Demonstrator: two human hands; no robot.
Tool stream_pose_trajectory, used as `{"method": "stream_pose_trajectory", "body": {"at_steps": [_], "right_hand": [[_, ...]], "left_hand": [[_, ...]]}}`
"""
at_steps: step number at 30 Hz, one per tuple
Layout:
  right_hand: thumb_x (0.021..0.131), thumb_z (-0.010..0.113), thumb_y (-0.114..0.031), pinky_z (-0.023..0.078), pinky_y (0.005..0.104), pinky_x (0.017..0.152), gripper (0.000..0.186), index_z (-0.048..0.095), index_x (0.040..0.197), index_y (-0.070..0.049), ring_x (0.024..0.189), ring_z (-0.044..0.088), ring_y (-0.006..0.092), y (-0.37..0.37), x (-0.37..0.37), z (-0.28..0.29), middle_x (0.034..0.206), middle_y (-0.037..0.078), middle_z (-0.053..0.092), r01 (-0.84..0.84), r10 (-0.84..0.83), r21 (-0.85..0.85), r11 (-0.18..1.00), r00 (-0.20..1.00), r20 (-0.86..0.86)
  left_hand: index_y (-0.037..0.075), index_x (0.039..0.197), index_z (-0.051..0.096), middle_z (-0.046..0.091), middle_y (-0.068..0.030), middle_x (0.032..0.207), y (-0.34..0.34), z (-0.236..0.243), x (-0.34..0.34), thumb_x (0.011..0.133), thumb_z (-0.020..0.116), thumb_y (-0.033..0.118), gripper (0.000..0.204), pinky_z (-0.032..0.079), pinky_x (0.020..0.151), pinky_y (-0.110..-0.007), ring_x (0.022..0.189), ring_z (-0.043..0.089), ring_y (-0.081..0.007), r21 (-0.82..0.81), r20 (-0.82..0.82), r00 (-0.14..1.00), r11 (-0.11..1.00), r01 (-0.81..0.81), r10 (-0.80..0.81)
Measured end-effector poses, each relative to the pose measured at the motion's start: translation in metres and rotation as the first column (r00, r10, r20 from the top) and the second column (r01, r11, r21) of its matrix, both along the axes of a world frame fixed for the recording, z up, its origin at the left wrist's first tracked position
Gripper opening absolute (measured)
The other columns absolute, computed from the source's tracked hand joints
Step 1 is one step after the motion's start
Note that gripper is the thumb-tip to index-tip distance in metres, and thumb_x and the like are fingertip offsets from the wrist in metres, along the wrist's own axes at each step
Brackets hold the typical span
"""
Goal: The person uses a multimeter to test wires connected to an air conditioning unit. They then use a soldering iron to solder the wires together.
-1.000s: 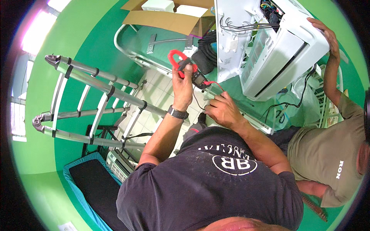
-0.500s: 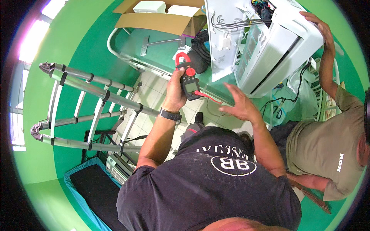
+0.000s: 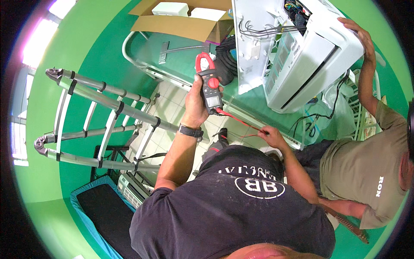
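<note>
Since the earlier frames the right hand [image 3: 271, 134] had dropped away from the meter [image 3: 210, 84] and drawn back toward the body, fingers closed narrowly on the red test leads [image 3: 241, 123]. The left hand [image 3: 196, 105] was wrapped firmly round the meter's lower body, holding it upright over the table [image 3: 185, 58] edge — red clamp end on top, screen facing the head. Just right of it stood the opened white air conditioner [image 3: 302, 56], steadied by another person's hand [image 3: 358, 32]. A cardboard box [image 3: 177, 23] lay beyond, and a folding ladder [image 3: 108, 112] leaned well to the left.
</note>
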State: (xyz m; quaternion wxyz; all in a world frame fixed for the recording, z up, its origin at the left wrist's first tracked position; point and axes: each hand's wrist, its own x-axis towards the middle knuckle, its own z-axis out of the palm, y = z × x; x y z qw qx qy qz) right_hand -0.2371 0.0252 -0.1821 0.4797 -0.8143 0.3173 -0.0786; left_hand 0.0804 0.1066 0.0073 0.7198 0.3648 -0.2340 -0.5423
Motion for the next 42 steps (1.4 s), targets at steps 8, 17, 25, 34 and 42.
{"method": "stream_pose_trajectory", "body": {"at_steps": [8, 17, 25, 34, 42], "right_hand": [[0.089, 0.069, -0.028, 0.051, 0.0415, 0.086, 0.034, 0.063, 0.112, -0.003, 0.101, 0.061, 0.0329, 0.018, -0.055, -0.082, 0.101, 0.018, 0.059, 0.357, -0.318, 0.037, 0.934, 0.872, -0.373], [0.082, 0.056, 0.000, 0.058, 0.0444, 0.075, 0.003, 0.054, 0.084, 0.001, 0.074, 0.060, 0.0262, 0.012, -0.144, -0.168, 0.075, 0.010, 0.056, 0.176, -0.970, 0.967, -0.185, 0.123, -0.208], [0.093, 0.050, -0.009, 0.051, 0.0316, 0.058, 0.022, 0.047, 0.072, -0.006, 0.054, 0.053, 0.0197, 0.043, -0.198, -0.214, 0.065, 0.007, 0.051, 0.167, -0.826, 0.812, -0.559, -0.196, -0.529], [0.099, 0.053, -0.023, 0.044, 0.0315, 0.054, 0.028, 0.049, 0.074, -0.011, 0.054, 0.047, 0.0173, 0.111, -0.219, -0.199, 0.061, 0.003, 0.045, 0.111, -0.861, 0.868, -0.484, -0.238, -0.450], [0.098, 0.060, -0.022, 0.043, 0.0321, 0.060, 0.010, 0.059, 0.097, -0.012, 0.065, 0.050, 0.0172, 0.090, -0.115, -0.140, 0.074, 0.001, 0.051, 0.266, -0.960, 0.923, -0.279, -0.096, -0.263]], "left_hand": [[0.000, 0.128, 0.051, 0.066, -0.0177, 0.113, 0.003, 0.023, 0.041, 0.105, 0.033, 0.051, 0.059, 0.058, 0.078, -0.041, 0.088, 0.068, -0.0266, -0.091, -0.043, 0.997, 0.994, -0.064, 0.060], [0.003, 0.135, 0.048, 0.065, -0.0183, 0.111, -0.058, 0.036, 0.032, 0.104, 0.034, 0.044, 0.053, 0.058, 0.075, -0.038, 0.088, 0.067, -0.0265, -0.131, -0.003, 0.999, 0.991, 0.036, -0.037], [0.002, 0.131, 0.051, 0.064, -0.0189, 0.115, 0.007, 0.011, 0.075, 0.103, 0.036, 0.042, 0.051, 0.056, 0.081, -0.041, 0.092, 0.066, -0.0285, -0.037, -0.035, 0.989, 0.989, -0.145, 0.144], [0.001, 0.128, 0.053, 0.065, -0.0186, 0.112, -0.030, -0.015, 0.099, 0.102, 0.039, 0.041, 0.050, 0.056, 0.080, -0.045, 0.092, 0.066, -0.0297, -0.048, -0.127, 0.992, 0.998, -0.031, 0.025], [0.002, 0.126, 0.054, 0.067, -0.0147, 0.110, -0.048, -0.059, 0.121, 0.103, 0.040, 0.049, 0.054, 0.058, 0.075, -0.037, 0.086, 0.068, -0.0261, 0.216, -0.008, 0.984, 0.960, 0.176, -0.178]]}}
